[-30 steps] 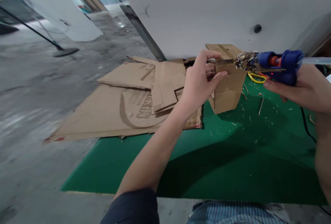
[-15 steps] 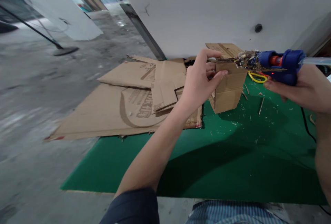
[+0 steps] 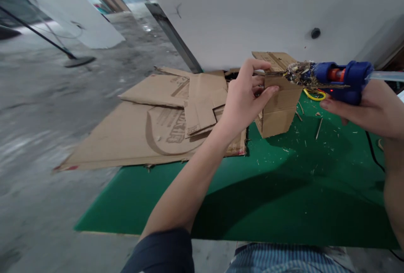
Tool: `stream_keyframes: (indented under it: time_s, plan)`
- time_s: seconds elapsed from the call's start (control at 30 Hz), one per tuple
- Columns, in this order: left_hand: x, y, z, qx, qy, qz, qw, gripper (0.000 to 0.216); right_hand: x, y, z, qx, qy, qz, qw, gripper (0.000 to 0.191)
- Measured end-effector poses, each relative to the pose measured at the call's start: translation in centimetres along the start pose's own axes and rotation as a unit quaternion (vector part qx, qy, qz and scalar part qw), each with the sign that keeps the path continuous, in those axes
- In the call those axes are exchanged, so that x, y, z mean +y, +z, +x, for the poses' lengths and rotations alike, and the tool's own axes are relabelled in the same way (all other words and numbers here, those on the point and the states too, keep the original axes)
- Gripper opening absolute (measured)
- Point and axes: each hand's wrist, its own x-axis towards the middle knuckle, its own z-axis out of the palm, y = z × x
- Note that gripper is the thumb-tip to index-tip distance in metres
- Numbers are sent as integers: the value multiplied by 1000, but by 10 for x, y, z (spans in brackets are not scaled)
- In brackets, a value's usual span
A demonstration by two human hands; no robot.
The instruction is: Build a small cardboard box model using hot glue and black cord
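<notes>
My left hand (image 3: 244,98) grips a small folded cardboard piece (image 3: 279,107), thumb on its front face and fingers over its top edge, holding it upright above the green mat (image 3: 284,189). My right hand (image 3: 369,109) is wrapped round a blue hot glue gun (image 3: 339,80) with a clear glue stick at its back. The gun's nozzle, caked with dried glue and cardboard scraps, touches the top edge of the cardboard piece beside my left fingers.
Flat cardboard sheets (image 3: 151,130) lie stacked at the mat's left end, overhanging the floor. Yellow-handled scissors (image 3: 314,94) lie behind the glue gun. Small cardboard scraps are scattered over the mat. A black cord (image 3: 372,151) runs down the right side. A white wall stands behind.
</notes>
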Motion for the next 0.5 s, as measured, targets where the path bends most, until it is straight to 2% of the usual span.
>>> stream_keyframes:
  time_s: [0.27,0.37,0.5]
  plan:
    - [-2,3,1,7,5,-21,1000,31,-2,2,0,18,-52,-35,998,42]
    - [-2,3,2,5,6,-23,1000,30,-1,1,0,18,-49,-40,998,46]
    - [-2,2,2,-1,-5,-7,1000,30,-2,1,-1,24,-41,-30,998,41]
